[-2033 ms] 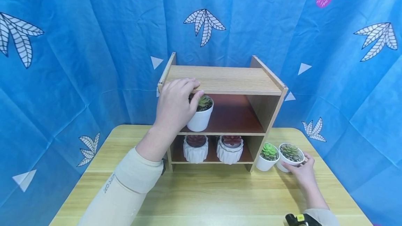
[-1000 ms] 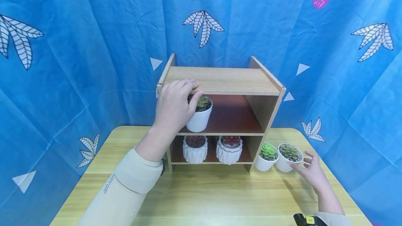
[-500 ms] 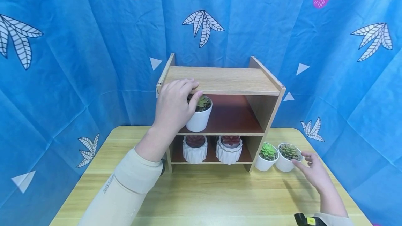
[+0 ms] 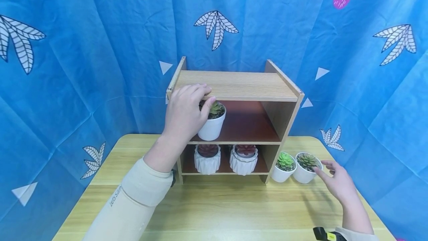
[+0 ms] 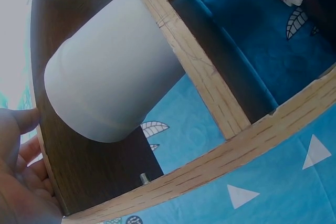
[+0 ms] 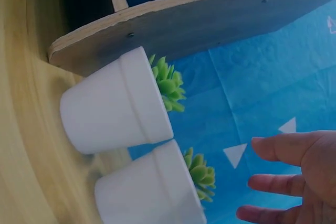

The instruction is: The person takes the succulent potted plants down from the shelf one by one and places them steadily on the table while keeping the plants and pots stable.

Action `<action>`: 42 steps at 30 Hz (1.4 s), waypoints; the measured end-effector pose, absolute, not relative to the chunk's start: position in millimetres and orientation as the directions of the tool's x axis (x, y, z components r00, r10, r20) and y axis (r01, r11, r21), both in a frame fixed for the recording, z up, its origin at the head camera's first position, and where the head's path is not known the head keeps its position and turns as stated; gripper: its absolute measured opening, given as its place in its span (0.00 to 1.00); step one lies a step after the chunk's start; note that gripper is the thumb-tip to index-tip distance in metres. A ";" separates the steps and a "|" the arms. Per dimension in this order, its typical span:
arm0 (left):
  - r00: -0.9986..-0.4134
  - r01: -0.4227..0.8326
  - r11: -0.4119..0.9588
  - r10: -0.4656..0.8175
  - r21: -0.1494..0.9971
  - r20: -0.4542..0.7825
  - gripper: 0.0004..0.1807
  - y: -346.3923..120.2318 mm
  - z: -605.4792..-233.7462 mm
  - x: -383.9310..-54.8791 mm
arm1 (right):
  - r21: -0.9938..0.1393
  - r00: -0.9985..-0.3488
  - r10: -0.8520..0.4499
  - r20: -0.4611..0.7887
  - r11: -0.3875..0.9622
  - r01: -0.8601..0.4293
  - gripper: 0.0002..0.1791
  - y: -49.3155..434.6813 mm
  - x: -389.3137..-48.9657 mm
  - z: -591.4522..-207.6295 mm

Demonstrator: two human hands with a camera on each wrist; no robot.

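Observation:
My left hand [image 4: 188,109] grips the front left edge of the wooden shelf's top board [image 4: 237,83], fingers on top and thumb at the front edge. Beneath it, a white pot with a green succulent [image 4: 211,127] stands on the middle level, partly hidden by the hand. My right hand [image 4: 339,181] is beside the right-hand white pot with a dull green succulent [image 4: 303,174], fingers spread and nothing held; the right wrist view shows it apart from the pot. Left of that pot stands another white pot with a bright green succulent [image 4: 282,174], close to the shelf's side.
Two ribbed white pots with dark red succulents, a left one [image 4: 208,163] and a right one [image 4: 244,164], stand on the lower level. The shelf stands on a light wood table [image 4: 214,207]. A blue patterned cloth [image 4: 133,47] hangs behind and at both sides.
My right hand has let go of the right-hand white pot and drawn back to the right. The left hand and shelf stay put, apart from a slight view shift.

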State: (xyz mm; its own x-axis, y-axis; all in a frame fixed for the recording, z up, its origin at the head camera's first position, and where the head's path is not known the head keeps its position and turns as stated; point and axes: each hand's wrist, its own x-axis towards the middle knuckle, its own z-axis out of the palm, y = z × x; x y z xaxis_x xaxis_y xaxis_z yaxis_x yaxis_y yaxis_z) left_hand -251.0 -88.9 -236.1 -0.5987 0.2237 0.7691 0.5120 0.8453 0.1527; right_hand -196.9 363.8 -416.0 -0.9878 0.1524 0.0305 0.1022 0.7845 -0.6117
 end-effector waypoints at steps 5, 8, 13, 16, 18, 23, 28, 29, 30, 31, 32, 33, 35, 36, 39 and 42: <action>-0.598 0.513 0.845 0.225 0.152 0.769 0.19 -88.8 -236.2 -250.8 | -0.582 -0.987 0.151 0.050 0.808 0.094 0.40 359.1 -193.4 -408.7; -0.595 0.513 0.845 0.226 0.149 0.771 0.19 -88.9 -236.3 -250.7 | -0.568 -0.987 0.153 0.056 0.818 0.095 0.40 355.6 -190.9 -403.2; -0.589 0.519 0.841 0.225 0.151 0.776 0.19 -89.0 -236.7 -250.4 | -0.547 -0.986 0.143 0.090 0.834 0.071 0.39 348.7 -186.3 -391.9; -0.586 0.521 0.840 0.222 0.153 0.779 0.19 -89.3 -237.0 -250.6 | -0.542 -0.985 0.131 0.115 0.839 0.048 0.36 344.0 -183.5 -384.7; -0.586 0.521 0.840 0.221 0.153 0.780 0.19 -89.4 -237.0 -250.6 | -0.539 -0.983 0.129 0.132 0.841 0.038 0.35 340.5 -182.0 -380.1; -0.587 0.519 0.840 0.218 0.156 0.779 0.19 -89.2 -236.2 -249.9 | -0.537 -0.982 0.126 0.142 0.843 0.031 0.33 331.3 -179.3 -369.7; -0.588 0.518 0.841 0.217 0.156 0.779 0.19 -89.5 -236.5 -249.5 | -0.542 -0.982 0.116 0.149 0.840 0.017 0.33 322.4 -179.3 -363.1; -0.588 0.518 0.841 0.217 0.157 0.779 0.19 -89.6 -236.6 -249.6 | -0.542 -0.981 0.115 0.155 0.840 0.012 0.32 320.7 -179.5 -362.3; -0.588 0.518 0.841 0.217 0.156 0.779 0.19 -89.6 -236.8 -249.7 | -0.545 -0.981 0.113 0.157 0.838 0.009 0.32 319.0 -179.7 -361.4; -0.589 0.517 0.842 0.217 0.156 0.778 0.19 -89.6 -236.8 -249.8 | -0.546 -0.981 0.112 0.161 0.838 0.006 0.32 317.2 -179.8 -360.5; -0.589 0.517 0.841 0.218 0.156 0.778 0.19 -89.6 -236.8 -249.9 | -0.547 -0.980 0.110 0.165 0.837 0.002 0.32 315.5 -180.0 -359.6; -0.590 0.518 0.841 0.218 0.157 0.778 0.19 -89.5 -237.0 -250.1 | -0.548 -0.980 0.107 0.168 0.836 -0.002 0.32 313.9 -180.0 -358.4; -0.589 0.518 0.841 0.219 0.156 0.778 0.19 -89.2 -236.9 -250.2 | -0.548 -0.978 0.101 0.181 0.836 -0.015 0.31 310.7 -179.9 -356.0; -0.589 0.519 0.841 0.219 0.156 0.778 0.19 -89.0 -237.0 -250.4 | -0.548 -0.977 0.098 0.188 0.836 -0.022 0.30 309.1 -179.8 -354.6; -0.588 0.520 0.840 0.220 0.155 0.779 0.19 -88.6 -236.8 -250.7 | -0.546 -0.974 0.087 0.210 0.837 -0.042 0.29 304.9 -179.9 -350.8; -0.587 0.520 0.840 0.220 0.155 0.779 0.19 -88.4 -236.5 -250.7 | -0.546 -0.970 0.078 0.229 0.836 -0.062 0.29 300.0 -179.9 -346.7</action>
